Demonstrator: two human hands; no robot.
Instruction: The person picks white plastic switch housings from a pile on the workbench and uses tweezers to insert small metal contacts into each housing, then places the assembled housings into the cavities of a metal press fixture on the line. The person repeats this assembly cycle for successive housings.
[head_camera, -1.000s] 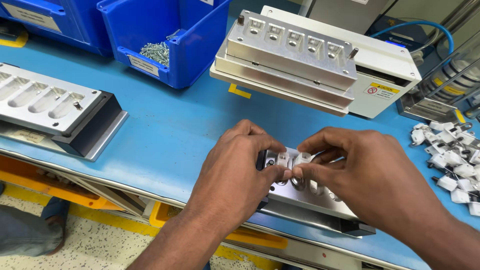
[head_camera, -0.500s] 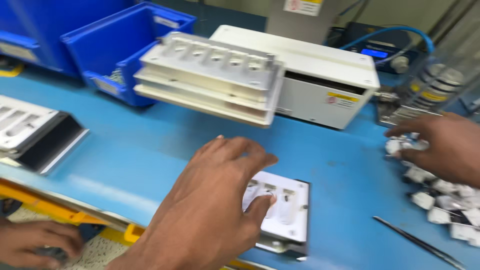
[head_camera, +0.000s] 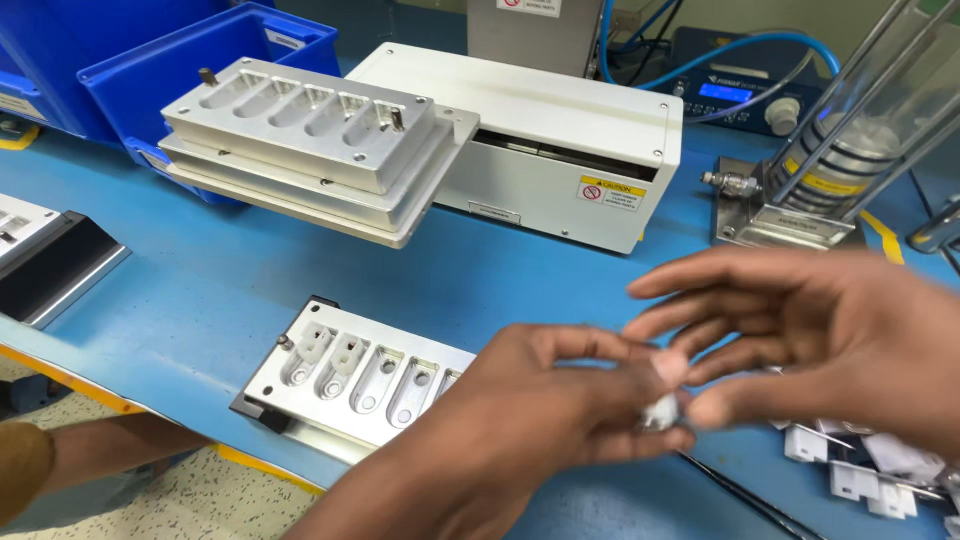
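Blue covers the table (head_camera: 200, 300), where a grey metal tray (head_camera: 350, 375) with a row of pockets lies near the front edge. Just right of it, both hands meet above the surface. The left hand (head_camera: 560, 400) has its fingers curled, pinching a small white part (head_camera: 662, 410) at the tips. The right hand (head_camera: 800, 330) (blurred) is half open, fingers spread, thumb touching the same part. More white parts (head_camera: 860, 465) lie beneath it.
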